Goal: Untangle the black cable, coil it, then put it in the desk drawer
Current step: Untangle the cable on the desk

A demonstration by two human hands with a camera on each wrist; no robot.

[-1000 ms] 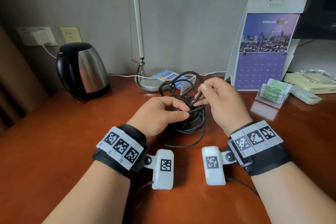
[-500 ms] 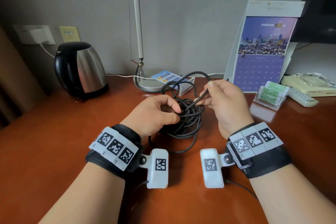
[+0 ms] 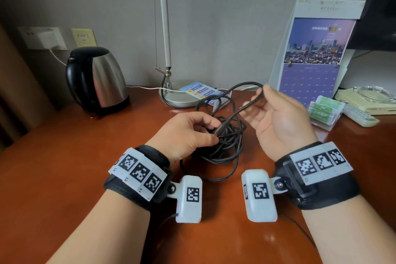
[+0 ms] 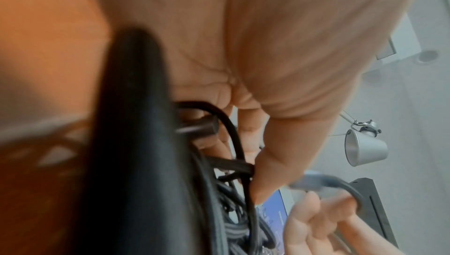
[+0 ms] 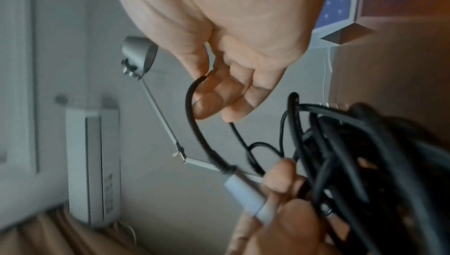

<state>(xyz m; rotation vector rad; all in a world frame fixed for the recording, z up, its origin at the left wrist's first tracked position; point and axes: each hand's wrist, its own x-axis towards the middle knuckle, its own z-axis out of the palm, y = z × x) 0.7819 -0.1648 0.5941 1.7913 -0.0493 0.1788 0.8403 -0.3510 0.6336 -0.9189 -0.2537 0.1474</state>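
**Teasing one strand out of the knot**

Pinning the tangled bundle of the black cable (image 3: 222, 141) on the wooden desk (image 3: 64, 156), the left hand (image 3: 186, 133) curls around it so the mass probably stays put. The right hand (image 3: 280, 120) pinches a raised loop between thumb and forefinger, other fingers spread. The cord looks thin, round, rubbery, with a stiff ribbed plug end.

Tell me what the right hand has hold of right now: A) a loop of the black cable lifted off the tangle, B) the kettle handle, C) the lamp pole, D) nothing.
A: the right hand pinches a raised loop of the black cable, while the left hand grips the tangle on the desk.
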